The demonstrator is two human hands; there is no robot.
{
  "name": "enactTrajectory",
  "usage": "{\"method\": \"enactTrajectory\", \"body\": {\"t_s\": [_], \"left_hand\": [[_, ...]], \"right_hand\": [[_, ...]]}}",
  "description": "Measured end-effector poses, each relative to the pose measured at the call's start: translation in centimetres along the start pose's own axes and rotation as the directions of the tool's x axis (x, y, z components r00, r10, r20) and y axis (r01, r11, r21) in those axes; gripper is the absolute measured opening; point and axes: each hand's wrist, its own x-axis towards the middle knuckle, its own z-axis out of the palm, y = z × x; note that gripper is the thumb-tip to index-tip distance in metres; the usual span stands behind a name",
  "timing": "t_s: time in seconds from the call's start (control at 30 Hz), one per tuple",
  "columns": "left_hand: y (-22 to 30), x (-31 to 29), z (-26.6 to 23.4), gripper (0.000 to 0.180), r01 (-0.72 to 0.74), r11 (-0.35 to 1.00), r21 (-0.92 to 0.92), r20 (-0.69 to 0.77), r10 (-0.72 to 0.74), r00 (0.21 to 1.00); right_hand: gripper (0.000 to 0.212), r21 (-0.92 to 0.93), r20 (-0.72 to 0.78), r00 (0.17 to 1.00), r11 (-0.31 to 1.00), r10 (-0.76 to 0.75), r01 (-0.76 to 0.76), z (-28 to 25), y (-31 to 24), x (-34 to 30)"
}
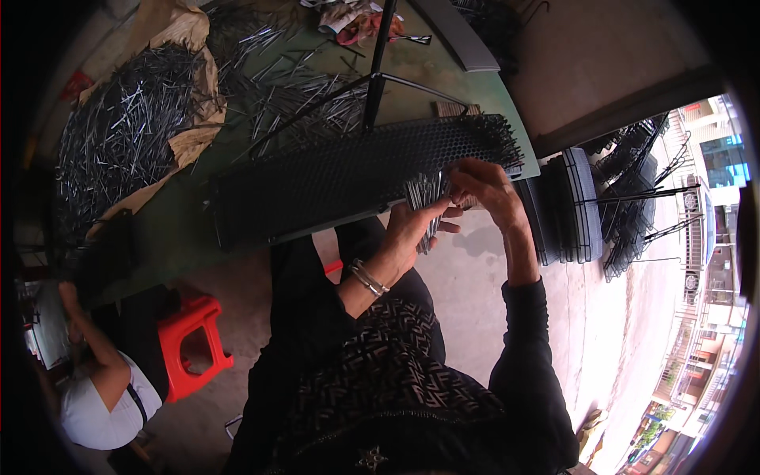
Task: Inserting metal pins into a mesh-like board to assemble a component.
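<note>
A bundle of thin grey metal rods [426, 194] is gripped in my left hand [405, 228], the rods slanting out above and below the fingers. My right hand [486, 187] is closed in a pinch just right of the bundle's upper part. What its fingertips hold is too small to make out. Beyond both hands lies a long black honeycomb-mesh block [317, 176] along the table's near edge. Many dark rod ends [497, 136] stick out at its right end.
The green table [170, 229] carries a rod heap on brown paper [194, 146], loose rods [277, 99] and a black metal stand [375, 91]. A red stool [192, 348] and a co-worker in white [111, 400] are at left. Black wire racks [578, 202] stand right.
</note>
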Motion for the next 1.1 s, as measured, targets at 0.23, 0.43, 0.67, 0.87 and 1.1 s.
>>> {"method": "enactTrajectory", "body": {"t_s": [0.23,0.43,0.67,0.87,1.1], "left_hand": [[0.0,-0.1,0.3,0.029,-0.042,0.997,0.058,-0.003,0.042,0.999],[-0.1,-0.1,0.3,0.029,-0.059,0.996,0.07,-0.022,0.06,0.998],[-0.3,0.5,0.3,0.027,-0.051,0.993,0.108,-0.088,0.061,0.994],[-0.1,0.6,0.3,0.022,-0.063,0.993,0.097,-0.064,0.07,0.995],[-0.6,0.8,-0.1,0.029,-0.03,0.991,0.133,-0.032,0.034,0.999]], "right_hand": [[0.023,-0.044,-0.051,0.997,0.997,0.061,-0.063,0.2,-0.5,-0.4],[0.021,-0.035,-0.11,0.993,0.999,0.036,-0.04,0.6,-0.4,-0.5],[0.024,0.02,-0.131,0.988,0.996,0.086,-0.084,0.1,0.6,-0.4],[0.025,-0.01,-0.144,0.984,0.994,0.106,-0.109,-0.2,0.3,-0.5],[0.018,0.001,-0.083,0.989,0.992,0.122,-0.123,-0.5,-0.3,-0.9]]}}
